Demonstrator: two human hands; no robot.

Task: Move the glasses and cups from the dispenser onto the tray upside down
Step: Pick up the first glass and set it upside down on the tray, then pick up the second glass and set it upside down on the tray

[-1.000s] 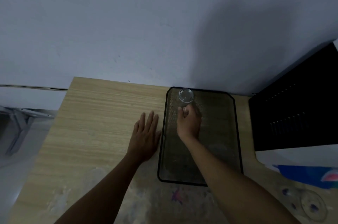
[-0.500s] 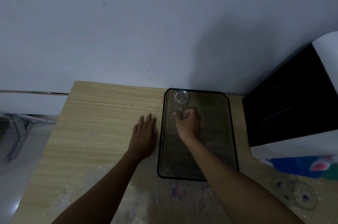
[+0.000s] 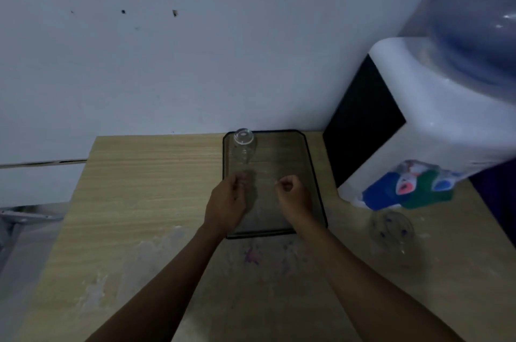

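Observation:
A clear glass (image 3: 243,146) stands upside down in the far left corner of the dark mesh tray (image 3: 290,157) on the wooden table. My right hand (image 3: 293,193) hovers over the tray's right half, fingers curled shut with nothing in them, well short of the glass. My left hand (image 3: 227,202) is over the tray's left edge, fingers loosely bent and holding nothing. The white water dispenser (image 3: 418,124) with a blue bottle stands at the right. Another clear glass (image 3: 391,230) with small coloured marks stands on the table under the dispenser's taps.
The wooden table (image 3: 145,202) meets a pale wall (image 3: 195,62) at the back, and its left edge drops off toward a grey metal frame (image 3: 19,219). Paint stains mark the table's near part. The dispenser's black side panel (image 3: 360,124) is close to the tray's right rim.
My right hand has let go of the upturned glass and drawn back toward me. My left hand moved right from the bare table to the tray's left edge. The view swung right, showing the dispenser.

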